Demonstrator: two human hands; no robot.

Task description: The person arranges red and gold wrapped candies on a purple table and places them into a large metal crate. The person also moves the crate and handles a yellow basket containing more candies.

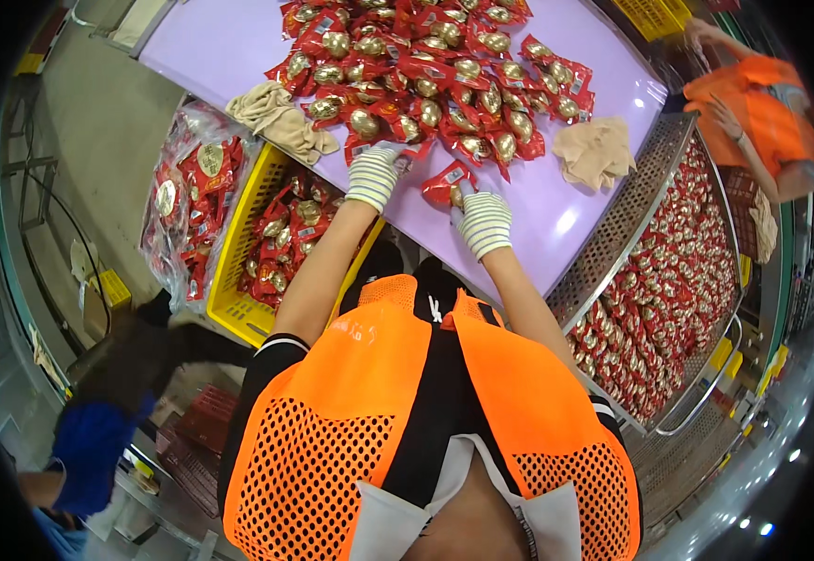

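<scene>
A heap of red packets (425,84), each showing a gold egg-shaped item, lies on the pale purple table (519,252). At the heap's near edge, my left hand (372,178), in a white-and-green striped glove, is closed on a red packet, mostly hidden by its fingers. My right hand (483,222), gloved alike, grips the side of a single red packet (446,183) that lies apart from the heap. The thumb and fingertips are partly hidden against that packet.
Beige cloths (280,120) lie at the table's left edge, another cloth (596,152) at right. A yellow crate (238,271) of packets and a clear bag (187,206) stand left. A perforated metal bin (603,266) full of packets adjoins the right. A co-worker (753,112) stands far right.
</scene>
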